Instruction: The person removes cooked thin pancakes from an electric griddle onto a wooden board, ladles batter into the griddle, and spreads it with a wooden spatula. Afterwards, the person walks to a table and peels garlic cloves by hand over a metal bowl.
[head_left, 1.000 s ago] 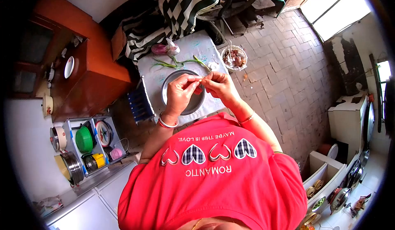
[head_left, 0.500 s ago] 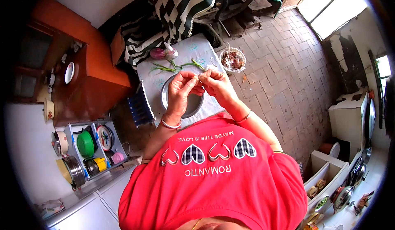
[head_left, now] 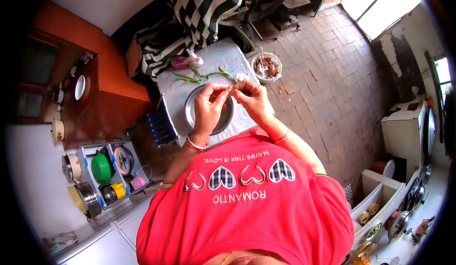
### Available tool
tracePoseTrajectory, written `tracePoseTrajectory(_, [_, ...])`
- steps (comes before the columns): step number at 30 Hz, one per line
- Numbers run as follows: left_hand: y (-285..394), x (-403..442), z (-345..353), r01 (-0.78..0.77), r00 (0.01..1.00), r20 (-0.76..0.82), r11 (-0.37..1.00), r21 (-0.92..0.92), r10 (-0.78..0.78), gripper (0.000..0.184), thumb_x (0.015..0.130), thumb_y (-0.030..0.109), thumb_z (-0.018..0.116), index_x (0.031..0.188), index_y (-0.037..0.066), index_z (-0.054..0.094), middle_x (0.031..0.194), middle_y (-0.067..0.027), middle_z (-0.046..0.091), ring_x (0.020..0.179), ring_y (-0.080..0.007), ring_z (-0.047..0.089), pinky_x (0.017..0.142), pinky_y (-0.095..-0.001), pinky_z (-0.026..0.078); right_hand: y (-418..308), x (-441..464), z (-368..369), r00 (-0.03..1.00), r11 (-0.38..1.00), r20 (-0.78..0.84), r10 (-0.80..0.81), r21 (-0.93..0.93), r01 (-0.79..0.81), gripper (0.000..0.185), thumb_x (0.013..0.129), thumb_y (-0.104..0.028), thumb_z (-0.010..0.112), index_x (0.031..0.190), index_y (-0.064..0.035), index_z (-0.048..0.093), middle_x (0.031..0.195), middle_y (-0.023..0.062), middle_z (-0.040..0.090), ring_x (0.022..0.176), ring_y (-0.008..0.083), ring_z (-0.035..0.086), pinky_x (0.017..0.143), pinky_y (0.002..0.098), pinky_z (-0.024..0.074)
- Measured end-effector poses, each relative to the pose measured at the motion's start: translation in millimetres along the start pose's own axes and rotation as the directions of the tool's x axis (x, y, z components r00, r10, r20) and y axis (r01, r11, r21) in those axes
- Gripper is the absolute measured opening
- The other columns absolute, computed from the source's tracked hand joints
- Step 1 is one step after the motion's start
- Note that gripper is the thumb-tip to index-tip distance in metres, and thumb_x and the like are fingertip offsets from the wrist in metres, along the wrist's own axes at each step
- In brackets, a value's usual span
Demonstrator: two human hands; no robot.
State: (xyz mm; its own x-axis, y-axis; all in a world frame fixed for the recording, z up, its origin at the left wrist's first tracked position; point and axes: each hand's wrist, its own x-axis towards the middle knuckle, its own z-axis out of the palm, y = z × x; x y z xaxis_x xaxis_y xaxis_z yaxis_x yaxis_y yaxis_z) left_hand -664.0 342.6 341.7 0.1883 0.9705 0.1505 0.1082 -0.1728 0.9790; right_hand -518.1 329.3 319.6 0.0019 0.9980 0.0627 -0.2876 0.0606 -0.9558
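Note:
My left hand (head_left: 207,108) and my right hand (head_left: 253,101) meet at the fingertips above a metal bowl (head_left: 189,114). Both pinch a small pale yellowish piece (head_left: 230,89), mostly hidden by the fingers and too small to name. Something red shows in the bowl behind my left fingers. Beyond my hands, green onions (head_left: 191,79) lie on the covered table (head_left: 173,94). A purple eggplant (head_left: 179,62) rests at the table's far side, beside a white and pink item (head_left: 195,60) I cannot make out.
A white basket of scraps (head_left: 267,67) stands on the brick floor (head_left: 323,84) at the table's right. A blue slatted stool (head_left: 161,124) is by its left edge. Further left are an orange-brown cabinet (head_left: 102,108) and a rack with a green basin (head_left: 100,168).
My fingertips have shifted slightly around the small piece, still pinched together over the bowl. The whole view has tilted a little; the things on the table stay in place.

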Motion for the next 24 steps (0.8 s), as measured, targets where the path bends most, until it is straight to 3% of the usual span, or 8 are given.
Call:
tracePoseTrajectory(2, [3, 0, -1, 0.079, 0.996, 0.052, 0.989, -0.122, -0.073, 0.008, 0.088, 0.007, 0.059, 0.092, 0.001, 0.061, 0.079, -0.0039, 0.063, 0.065, -0.0067, 0.057, 0.054, -0.0206, 0.047, -3, 0, 1, 0.999, 0.999, -0.023, -0.024, -0.026, 0.024, 0.010, 0.085, -0.007, 0.061, 0.078, -0.0013, 0.057, 0.065, -0.0036, 0.052, 0.057, 0.0020, 0.044, 0.050, 0.0187, 0.0347])
tracePoseTrajectory(6, [3, 2, -5, 0.308, 0.951, 0.180, 0.818, -0.486, -0.252, 0.009, 0.087, 0.007, 0.059, 0.094, 0.001, 0.060, 0.083, -0.0057, 0.064, 0.067, -0.0097, 0.059, 0.057, -0.0222, 0.050, -13, -1, -2, 0.967, 0.941, 0.052, 0.248, 0.226, -0.253, 0.009, 0.085, -0.012, 0.062, 0.080, -0.0054, 0.058, 0.062, -0.0050, 0.050, 0.046, 0.0005, 0.034, 0.041, 0.0182, 0.0232])
tracePoseTrajectory(9, [-2, 2, -9, 0.380, 0.925, 0.239, 0.720, -0.580, -0.296, 0.011, 0.088, 0.009, 0.059, 0.096, 0.002, 0.060, 0.084, -0.0054, 0.064, 0.068, -0.0104, 0.060, 0.060, -0.0228, 0.051, -10, -1, -5, 0.935, 0.848, 0.129, 0.331, 0.394, -0.355, 0.008, 0.085, -0.012, 0.062, 0.081, -0.0060, 0.058, 0.062, -0.0050, 0.051, 0.046, 0.0006, 0.035, 0.041, 0.0181, 0.0236])
tracePoseTrajectory(12, [2, 2, -8, 0.386, 0.921, 0.207, 0.715, -0.583, -0.329, 0.012, 0.087, 0.008, 0.061, 0.096, 0.001, 0.060, 0.084, -0.0046, 0.063, 0.068, -0.0098, 0.059, 0.061, -0.0227, 0.051, -5, -3, -4, 0.941, 0.852, 0.109, 0.322, 0.401, -0.338, 0.012, 0.084, -0.015, 0.065, 0.082, -0.0039, 0.059, 0.065, -0.0020, 0.055, 0.051, 0.0023, 0.043, 0.044, 0.0179, 0.0309])
tracePoseTrajectory(16, [2, 2, -5, 0.185, 0.983, 0.078, 0.879, -0.440, -0.167, 0.014, 0.083, 0.005, 0.065, 0.095, 0.001, 0.060, 0.083, -0.0030, 0.063, 0.067, -0.0074, 0.058, 0.057, -0.0211, 0.049, -4, -4, 6, 0.980, 0.967, 0.002, 0.197, 0.161, -0.195, 0.010, 0.084, -0.011, 0.063, 0.083, -0.0018, 0.059, 0.068, -0.0016, 0.057, 0.058, 0.0033, 0.047, 0.051, 0.0184, 0.0357])
tracePoseTrajectory(18, [-6, 2, -13, 0.205, 0.978, 0.124, 0.899, -0.387, -0.170, 0.013, 0.083, 0.006, 0.065, 0.093, 0.001, 0.060, 0.081, -0.0030, 0.063, 0.065, -0.0074, 0.057, 0.056, -0.0208, 0.049, 6, -4, 7, 0.996, 0.995, 0.027, 0.084, 0.045, -0.085, 0.009, 0.084, -0.010, 0.062, 0.083, -0.0008, 0.059, 0.070, -0.0013, 0.058, 0.061, 0.0037, 0.048, 0.054, 0.0188, 0.0376])
tracePoseTrajectory(21, [-11, 7, -21, 0.285, 0.957, 0.174, 0.866, -0.411, -0.233, 0.012, 0.085, 0.008, 0.064, 0.094, 0.001, 0.062, 0.079, -0.0032, 0.064, 0.063, -0.0087, 0.058, 0.057, -0.0212, 0.050, 10, -2, 13, 0.998, 0.998, 0.005, 0.064, -0.011, -0.064, 0.011, 0.086, -0.013, 0.063, 0.083, -0.0029, 0.059, 0.066, -0.0034, 0.054, 0.055, 0.0024, 0.045, 0.048, 0.0178, 0.0342])
tracePoseTrajectory(24, [-17, 10, -25, 0.360, 0.932, 0.217, 0.812, -0.460, -0.290, 0.014, 0.086, 0.009, 0.063, 0.098, 0.002, 0.062, 0.081, -0.0035, 0.064, 0.065, -0.0103, 0.060, 0.059, -0.0219, 0.052, -2, -2, 12, 0.979, 0.979, -0.021, 0.203, 0.031, -0.202, 0.014, 0.086, -0.014, 0.064, 0.084, -0.0015, 0.059, 0.067, -0.0020, 0.056, 0.057, 0.0025, 0.047, 0.050, 0.0175, 0.0361])
